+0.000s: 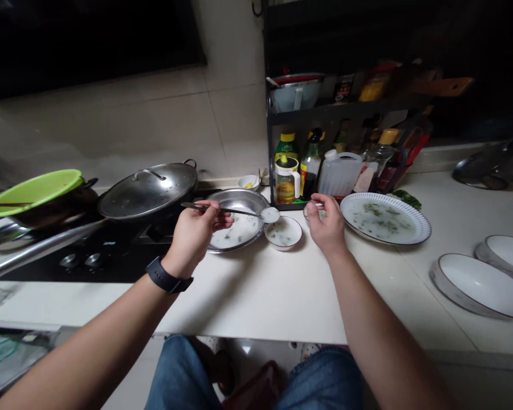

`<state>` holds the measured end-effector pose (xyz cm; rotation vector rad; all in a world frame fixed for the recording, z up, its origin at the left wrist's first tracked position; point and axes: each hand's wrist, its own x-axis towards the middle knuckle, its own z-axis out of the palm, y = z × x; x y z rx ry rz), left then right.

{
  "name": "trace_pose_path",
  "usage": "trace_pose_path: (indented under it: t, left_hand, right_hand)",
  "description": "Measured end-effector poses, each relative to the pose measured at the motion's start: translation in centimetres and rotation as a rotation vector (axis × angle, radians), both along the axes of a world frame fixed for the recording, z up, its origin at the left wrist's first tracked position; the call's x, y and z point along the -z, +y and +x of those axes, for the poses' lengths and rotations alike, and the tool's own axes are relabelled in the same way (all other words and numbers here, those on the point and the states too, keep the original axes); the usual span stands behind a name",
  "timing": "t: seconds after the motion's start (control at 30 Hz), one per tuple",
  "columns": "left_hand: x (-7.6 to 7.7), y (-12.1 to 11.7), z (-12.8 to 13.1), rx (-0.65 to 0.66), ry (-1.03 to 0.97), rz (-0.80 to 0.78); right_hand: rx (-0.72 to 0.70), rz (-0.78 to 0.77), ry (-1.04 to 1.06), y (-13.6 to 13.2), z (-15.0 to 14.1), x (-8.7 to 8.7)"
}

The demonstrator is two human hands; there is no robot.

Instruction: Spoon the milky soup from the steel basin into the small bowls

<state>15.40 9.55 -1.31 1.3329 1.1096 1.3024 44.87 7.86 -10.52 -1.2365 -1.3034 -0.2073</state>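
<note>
Near the small bowl (283, 234), a ladle (269, 214) is pinched by the left hand (199, 226); right of the bowl, the right hand (327, 225) is curved, its grip cannot be told.

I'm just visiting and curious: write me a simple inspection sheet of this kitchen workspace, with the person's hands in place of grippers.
Surface: pale counter, a seam at right.
Job's things: ladle with whitish liquid; metal basin, small bowl and ribbed dish hold whitish liquid with green bits.
Clutter: white bowls at right; bottles on the rack.
Left hand: grips the ladle's handle.
Right hand: beside another small bowl, partly hidden; contact unclear.
Cables: nothing seen.
Surroundings: black hob, lidded pan, lime-green basin, tiled wall.
</note>
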Motion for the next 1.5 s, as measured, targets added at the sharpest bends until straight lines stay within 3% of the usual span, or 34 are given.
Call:
trace_pose_path:
  t: [0.17,0.33,0.47,0.57,0.7,0.77,0.9,1.03,1.27,1.5]
  left_hand:
    - [1.3,-1.4,2.0,0.062,-0.019,-0.023]
    - [3.1,-3.1,3.0,0.113,0.142,0.086]
    - [3.6,-4.6,2.4,0.125,0.392,0.381]
    - [3.5,-5.2,1.6,0.214,0.590,0.665]
    - [3.6,-5.0,0.8,0.308,0.662,0.858]
    - [3.7,-4.6,0.4,0.209,0.627,0.843]
    - [3.5,-2.8,-0.7,-0.068,0.519,0.618]
    - [3.2,-0.3,-2.2,-0.207,0.525,0.474]
    - [5.1,2.0,-4.1,-0.235,0.675,0.389]
    - [7.1,1.8,-3.9,-0.145,0.510,0.252]
  right_hand:
    - [0.017,0.016,0.010,0.0,0.3,-0.1]
    - [0.017,0.022,0.001,0.0,0.3,-0.1]
    - [0.018,0.041,-0.002,0.1,0.3,0.0]
    - [0.023,0.033,0.001,0.1,0.3,0.0]
    - [0.009,0.020,0.005,0.1,0.2,0.1]
    - [0.001,0.015,0.006,0.0,0.2,0.1]
    - [-0.008,0.004,0.008,0.0,0.1,0.1]
    - [-0.012,-0.002,0.005,0.0,0.1,0.1]
    - [0.008,-0.002,-0.017,0.1,-0.1,0.2]
    - [0.008,-0.001,-0.022,0.1,-0.2,0.3]
